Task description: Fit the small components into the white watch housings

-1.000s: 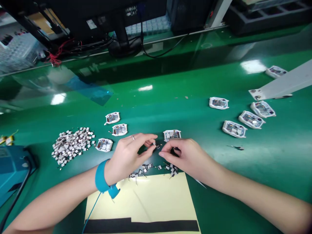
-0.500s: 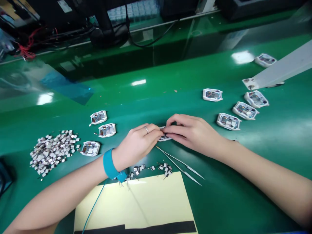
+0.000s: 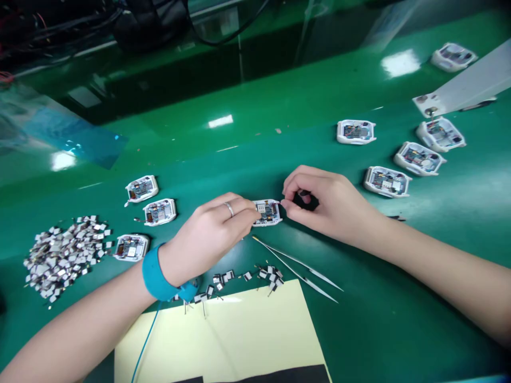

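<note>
In the middle of the bench lies a white watch case (image 3: 268, 219) with a circuit board and small wires showing inside. My left hand (image 3: 217, 223), closed, grips its left side with the fingertips, hiding that end. Just off the right side of the case, my right hand (image 3: 325, 199) is curled with thumb and forefinger close together near a thin wire end; what they pinch, if anything, is too small to make out. In front of the case lie tweezers (image 3: 297, 268), tips toward it. Several small grey-and-black parts with leads (image 3: 271, 276) are scattered close by.
More open watch cases stand left (image 3: 160, 211) and right (image 3: 387, 182). A heap of small grey parts (image 3: 66, 255) lies far left. A yellow sheet (image 3: 239, 330) covers the near bench. A white metal arm (image 3: 471, 80) reaches in from the right. A blue cord (image 3: 146, 343) trails from my wrist strap.
My right hand has drawn back to the right from the watch case, uncovering its board. My left hand still grips the case. The view has tilted down and closer.
</note>
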Tool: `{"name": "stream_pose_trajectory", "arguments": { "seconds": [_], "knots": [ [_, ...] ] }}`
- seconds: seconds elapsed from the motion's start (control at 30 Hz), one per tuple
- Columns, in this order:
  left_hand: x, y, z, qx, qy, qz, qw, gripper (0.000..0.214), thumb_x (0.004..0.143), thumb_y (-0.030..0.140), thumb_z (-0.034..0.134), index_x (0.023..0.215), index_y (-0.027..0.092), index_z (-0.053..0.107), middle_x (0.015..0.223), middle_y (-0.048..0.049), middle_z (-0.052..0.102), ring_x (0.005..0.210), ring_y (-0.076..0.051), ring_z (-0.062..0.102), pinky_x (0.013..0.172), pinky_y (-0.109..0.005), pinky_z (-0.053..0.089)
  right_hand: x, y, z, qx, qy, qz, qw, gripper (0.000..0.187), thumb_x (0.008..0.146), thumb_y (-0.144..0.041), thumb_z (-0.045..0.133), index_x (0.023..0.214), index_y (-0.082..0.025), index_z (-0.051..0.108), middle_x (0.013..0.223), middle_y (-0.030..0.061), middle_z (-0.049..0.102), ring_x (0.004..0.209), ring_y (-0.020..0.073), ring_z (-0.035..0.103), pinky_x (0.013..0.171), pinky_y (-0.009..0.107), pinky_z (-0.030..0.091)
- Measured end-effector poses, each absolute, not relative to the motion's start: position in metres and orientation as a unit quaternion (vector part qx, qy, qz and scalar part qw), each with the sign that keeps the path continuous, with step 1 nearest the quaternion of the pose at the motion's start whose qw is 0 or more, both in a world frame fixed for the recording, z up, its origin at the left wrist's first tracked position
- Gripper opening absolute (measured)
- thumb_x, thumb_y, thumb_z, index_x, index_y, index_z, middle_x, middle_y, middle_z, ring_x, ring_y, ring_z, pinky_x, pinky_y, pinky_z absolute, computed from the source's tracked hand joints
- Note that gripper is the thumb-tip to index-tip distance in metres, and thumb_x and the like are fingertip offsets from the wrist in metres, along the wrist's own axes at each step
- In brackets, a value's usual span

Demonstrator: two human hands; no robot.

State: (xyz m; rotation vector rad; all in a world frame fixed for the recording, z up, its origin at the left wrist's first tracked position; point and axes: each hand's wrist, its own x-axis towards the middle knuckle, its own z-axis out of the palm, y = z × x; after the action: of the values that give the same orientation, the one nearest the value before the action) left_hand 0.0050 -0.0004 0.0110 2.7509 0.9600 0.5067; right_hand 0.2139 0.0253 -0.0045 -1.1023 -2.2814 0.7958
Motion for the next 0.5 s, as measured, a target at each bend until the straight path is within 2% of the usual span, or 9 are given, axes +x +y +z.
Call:
{"name": "stream_pose_trajectory", "arguments": {
  "seconds": [0.03, 0.1, 0.17, 0.3, 0.5],
  "knots": [
    [0.006, -0.001, 0.011, 0.921, 0.335, 0.174, 0.092, 0.012, 0.086, 0.015, 0.047, 0.088, 0.015, 0.059, 0.088, -0.0029, 0.065, 0.083, -0.016, 0.061, 0.075, -0.027, 0.053, 0.216, 0.024, -0.005, -0.397, -0.841, 0.288, 0.229, 0.007, 0.075, -0.019, 0.055, 0.080, -0.015, 0.053, 0.082, 0.0040, 0.054, 0.060, 0.0107, 0.048, 0.052, 0.023, 0.041],
    [0.008, -0.003, 0.011, 0.910, 0.361, 0.185, 0.092, 0.011, 0.085, 0.015, 0.049, 0.088, 0.016, 0.059, 0.086, -0.0017, 0.066, 0.081, -0.015, 0.061, 0.074, -0.026, 0.053, 0.217, 0.020, -0.007, -0.378, -0.858, 0.278, 0.210, 0.031, 0.075, -0.027, 0.059, 0.102, -0.013, 0.051, 0.097, 0.0079, 0.053, 0.072, 0.0142, 0.052, 0.057, 0.025, 0.045],
    [0.010, -0.005, 0.010, 0.906, 0.369, 0.188, 0.091, 0.012, 0.084, 0.014, 0.050, 0.088, 0.016, 0.060, 0.086, -0.0015, 0.066, 0.081, -0.015, 0.062, 0.073, -0.026, 0.053, 0.217, 0.016, -0.009, -0.360, -0.868, 0.277, 0.203, 0.047, 0.074, -0.032, 0.062, 0.114, -0.013, 0.045, 0.105, 0.0093, 0.050, 0.082, 0.0167, 0.053, 0.064, 0.027, 0.047],
    [0.013, -0.007, 0.008, 0.914, 0.361, 0.174, 0.072, 0.014, 0.084, 0.012, 0.049, 0.087, 0.017, 0.062, 0.089, -0.0015, 0.066, 0.082, -0.016, 0.062, 0.072, -0.026, 0.052, 0.213, 0.013, -0.016, -0.337, -0.866, 0.282, 0.237, 0.035, 0.077, -0.027, 0.059, 0.109, -0.016, 0.050, 0.101, 0.0067, 0.053, 0.089, 0.0156, 0.054, 0.075, 0.026, 0.047],
    [0.016, -0.007, 0.007, 0.916, 0.360, 0.176, 0.039, 0.015, 0.084, 0.015, 0.048, 0.087, 0.019, 0.063, 0.084, -0.0007, 0.065, 0.076, -0.015, 0.061, 0.065, -0.024, 0.051, 0.211, 0.014, -0.016, -0.346, -0.860, 0.282, 0.247, 0.025, 0.077, -0.027, 0.057, 0.100, -0.015, 0.055, 0.096, 0.0054, 0.055, 0.082, 0.0146, 0.055, 0.068, 0.025, 0.047]
  ]
}}
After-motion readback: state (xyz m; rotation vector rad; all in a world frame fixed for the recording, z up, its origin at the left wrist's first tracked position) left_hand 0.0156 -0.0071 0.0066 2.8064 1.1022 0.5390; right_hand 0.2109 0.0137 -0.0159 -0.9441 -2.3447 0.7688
